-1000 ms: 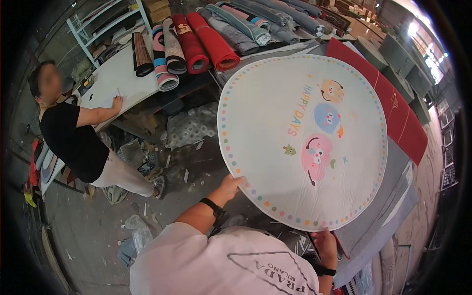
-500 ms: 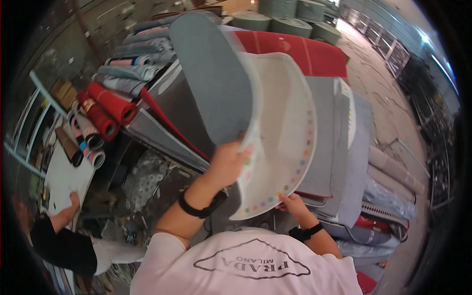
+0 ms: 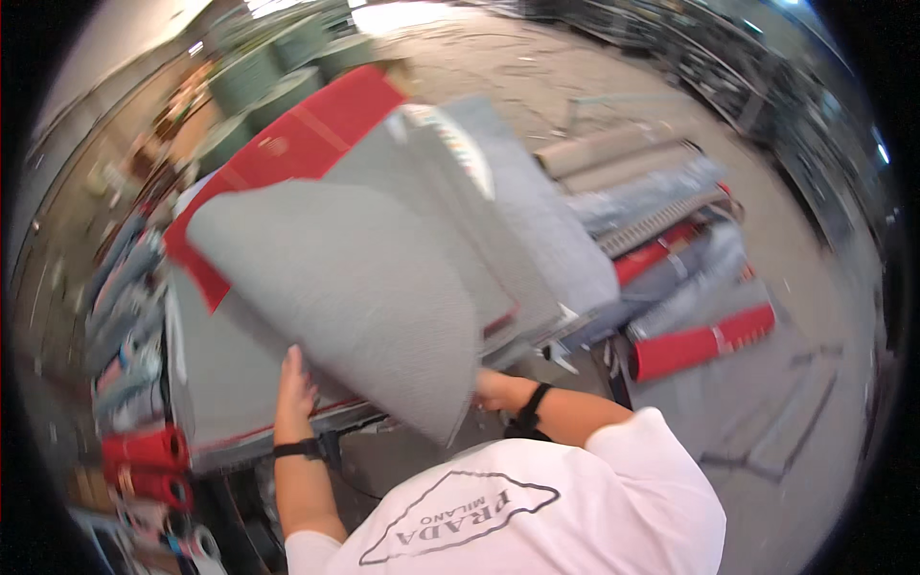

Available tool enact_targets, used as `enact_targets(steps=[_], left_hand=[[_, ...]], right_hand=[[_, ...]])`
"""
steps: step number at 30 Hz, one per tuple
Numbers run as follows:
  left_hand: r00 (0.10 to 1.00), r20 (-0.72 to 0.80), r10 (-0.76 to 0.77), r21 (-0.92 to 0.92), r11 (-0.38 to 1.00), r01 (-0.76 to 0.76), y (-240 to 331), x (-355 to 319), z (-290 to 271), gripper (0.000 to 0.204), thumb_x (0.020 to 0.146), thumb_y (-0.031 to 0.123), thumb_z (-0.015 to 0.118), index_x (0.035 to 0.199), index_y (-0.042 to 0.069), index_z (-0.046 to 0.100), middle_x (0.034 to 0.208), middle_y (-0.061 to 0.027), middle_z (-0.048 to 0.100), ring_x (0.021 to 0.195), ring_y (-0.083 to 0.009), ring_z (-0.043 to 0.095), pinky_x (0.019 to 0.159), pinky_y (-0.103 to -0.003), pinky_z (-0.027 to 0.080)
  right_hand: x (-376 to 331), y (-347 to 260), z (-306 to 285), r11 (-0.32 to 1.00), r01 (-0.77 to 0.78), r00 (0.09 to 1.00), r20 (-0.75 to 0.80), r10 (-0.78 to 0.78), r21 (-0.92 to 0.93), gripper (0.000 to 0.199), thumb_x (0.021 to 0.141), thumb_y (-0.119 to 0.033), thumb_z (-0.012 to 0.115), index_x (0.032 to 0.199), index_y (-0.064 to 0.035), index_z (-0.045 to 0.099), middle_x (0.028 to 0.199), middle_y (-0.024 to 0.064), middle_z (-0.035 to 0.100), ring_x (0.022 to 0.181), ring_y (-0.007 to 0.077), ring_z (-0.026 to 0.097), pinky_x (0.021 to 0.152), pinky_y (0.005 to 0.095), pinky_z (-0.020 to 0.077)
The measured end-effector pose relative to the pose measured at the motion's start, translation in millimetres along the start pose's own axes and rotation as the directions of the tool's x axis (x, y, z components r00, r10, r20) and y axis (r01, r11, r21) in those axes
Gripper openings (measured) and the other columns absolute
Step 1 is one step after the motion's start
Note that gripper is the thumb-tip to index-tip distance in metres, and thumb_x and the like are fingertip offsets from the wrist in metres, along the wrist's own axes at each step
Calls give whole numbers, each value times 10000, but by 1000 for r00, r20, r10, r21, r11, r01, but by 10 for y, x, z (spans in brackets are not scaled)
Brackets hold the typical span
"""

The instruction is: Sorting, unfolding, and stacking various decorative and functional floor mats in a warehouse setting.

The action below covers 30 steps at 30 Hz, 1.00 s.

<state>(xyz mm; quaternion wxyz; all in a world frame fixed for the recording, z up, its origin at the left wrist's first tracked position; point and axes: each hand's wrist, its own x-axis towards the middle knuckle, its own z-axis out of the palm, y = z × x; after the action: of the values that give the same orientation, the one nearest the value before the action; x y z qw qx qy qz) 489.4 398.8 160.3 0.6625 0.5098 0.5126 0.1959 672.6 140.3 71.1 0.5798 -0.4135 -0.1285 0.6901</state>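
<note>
A curved-edged mat [image 3: 335, 278] lies slantwise in front of me, its plain grey side up, over a stack of grey mats [image 3: 206, 364]. My right hand [image 3: 494, 389] is closed at the mat's right edge, with its fingertips hidden by it. Beside the mat's lower left edge, my left hand [image 3: 296, 385] is raised with its fingers stretched out, holding nothing that I can see. The mat's light patterned face is out of sight.
A red mat [image 3: 316, 125] lies on the far part of the stack. Rolled mats [image 3: 144, 460] are at the left, and more rolls, one red [image 3: 704, 342], at the right. Large green rolls [image 3: 244, 81] stand behind. A thin metal frame [image 3: 776, 470] lies on the floor at right.
My view has swung to the right. The mat has turned from its dotted light face to its grey side. My left hand has let go of it; my right hand stays at its edge.
</note>
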Motion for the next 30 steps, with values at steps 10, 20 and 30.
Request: enact_targets(steps=[10, 20, 30], left_hand=[[998, 37, -48, -501, 863, 60, 27, 463, -528, 1099, 559, 743, 509, 1336, 117, 49, 1378, -122, 116, 1230, -300, 185, 962, -497, 194], [923, 10, 386, -165, 911, -379, 422, -679, 1029, 400, 811, 139, 494, 1146, -61, 403, 1126, -177, 467, 933, -287, 530, 786, -425, 463], [593, 350, 725, -704, 622, -344, -139, -3839, 4505, 314, 832, 76, 464, 1105, -72, 419, 1072, -174, 496, 932, -253, 533, 762, -399, 488]], right_hand=[[-1977, 214, 294, 893, 95, 913, -318, -254, -439, 277, 816, -102, 473, 1074, -26, 536, 967, 77, 576, 888, 151, 507, 777, 296, 410], [-2872, 938, -952, 630, 731, 314, -690, -653, -263, 331, 852, -182, 433, 1116, 10, 483, 1101, 84, 528, 960, 192, 500, 813, 298, 395], [-8555, 2581, -1320, 267, 674, -661, -723, -199, -689, 354, 870, -211, 380, 1146, 0, 454, 1132, 92, 507, 998, 217, 487, 822, 315, 395]])
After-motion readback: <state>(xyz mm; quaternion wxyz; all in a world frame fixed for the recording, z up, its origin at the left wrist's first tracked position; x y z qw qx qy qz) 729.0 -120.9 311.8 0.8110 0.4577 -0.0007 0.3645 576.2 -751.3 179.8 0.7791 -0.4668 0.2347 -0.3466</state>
